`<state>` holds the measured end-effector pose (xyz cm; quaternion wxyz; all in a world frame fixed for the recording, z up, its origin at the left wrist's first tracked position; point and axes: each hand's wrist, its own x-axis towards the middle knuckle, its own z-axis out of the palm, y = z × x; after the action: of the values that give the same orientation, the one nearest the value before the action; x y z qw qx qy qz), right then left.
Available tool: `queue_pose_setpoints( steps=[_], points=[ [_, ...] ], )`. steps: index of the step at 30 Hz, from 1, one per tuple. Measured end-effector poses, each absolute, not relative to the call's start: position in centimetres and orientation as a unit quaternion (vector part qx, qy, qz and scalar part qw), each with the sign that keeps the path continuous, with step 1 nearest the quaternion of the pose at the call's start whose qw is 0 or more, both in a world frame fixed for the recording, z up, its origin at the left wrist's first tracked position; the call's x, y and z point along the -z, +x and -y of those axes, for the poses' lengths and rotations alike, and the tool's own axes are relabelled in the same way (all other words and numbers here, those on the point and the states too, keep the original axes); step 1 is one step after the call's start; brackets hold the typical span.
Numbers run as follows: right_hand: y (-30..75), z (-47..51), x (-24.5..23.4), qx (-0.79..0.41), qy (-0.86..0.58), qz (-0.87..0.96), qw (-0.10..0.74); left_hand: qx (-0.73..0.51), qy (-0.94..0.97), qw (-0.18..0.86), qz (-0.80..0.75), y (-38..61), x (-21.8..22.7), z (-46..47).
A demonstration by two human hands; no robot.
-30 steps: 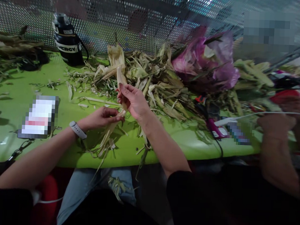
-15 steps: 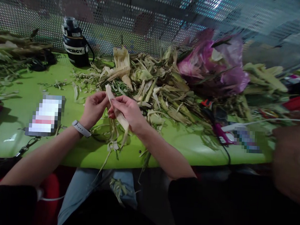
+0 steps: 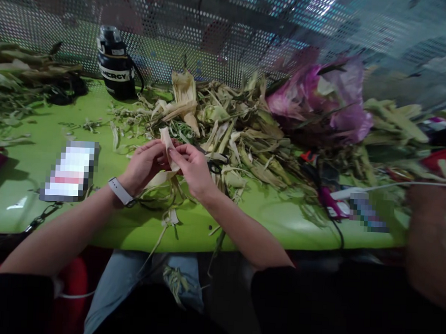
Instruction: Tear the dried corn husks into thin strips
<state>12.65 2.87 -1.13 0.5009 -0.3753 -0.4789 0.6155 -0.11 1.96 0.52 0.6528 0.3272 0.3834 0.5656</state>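
Observation:
Between both hands is a pale strip of corn husk point(image 3: 167, 141), its upper end sticking up above the fingers. My left hand point(image 3: 144, 163) is closed on its left side, fingers bent around the lower part. My right hand point(image 3: 194, 169) pinches the same husk from the right with thumb and fingers. Part of the strip is hidden by the fingers. Thin torn husk strands point(image 3: 175, 192) lie on the green table point(image 3: 131, 232) below the hands. Just right of my right hand, dark scissor handles point(image 3: 217, 163) show among the husks.
A heap of dry husks point(image 3: 260, 154) spreads behind and right. A black bottle point(image 3: 116, 69) stands at the back before a perforated metal screen point(image 3: 165, 36). A phone point(image 3: 71, 172) lies left, a pink plastic bag point(image 3: 322, 102) at back right. Another person's arm point(image 3: 430, 230) rests far right.
The husk strip has turned more upright, and its lower end no longer hangs out below my right hand. My left hand has moved slightly right, closer around it. The camera view has shifted a little.

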Motion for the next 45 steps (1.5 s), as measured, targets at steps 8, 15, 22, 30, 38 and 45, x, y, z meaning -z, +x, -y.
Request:
queue_pose_setpoints(
  steps=[8,15,22,30,38,45],
  points=[
    [12.8,-3.4,1.5,-0.593,-0.397,0.485,0.506,-0.562,0.315,0.671,-0.366,0.1,0.0,-2.2],
    [12.7,-3.4,1.6,-0.593,-0.4,0.486,0.502,-0.59,0.366,0.607,-0.387,0.6,0.5,-1.7],
    [13.1,-3.5,1.7,-0.653,-0.356,0.498,0.447,-0.624,0.444,0.507,-0.396,-0.3,0.0,-2.4],
    [13.1,-3.6,1.9,-0.74,-0.335,0.499,0.301,-0.717,0.431,0.423,-0.349,-3.3,-3.0,-4.1],
    [13.6,-4.7,2.3,-0.702,-0.379,0.543,0.263,-0.723,0.477,0.338,-0.368,-4.4,-4.3,-5.6],
    [14.5,-4.5,0.0,-0.6,-0.286,0.562,0.492,-0.603,0.665,0.216,-0.385,-0.8,-4.0,-2.5]
  ],
)
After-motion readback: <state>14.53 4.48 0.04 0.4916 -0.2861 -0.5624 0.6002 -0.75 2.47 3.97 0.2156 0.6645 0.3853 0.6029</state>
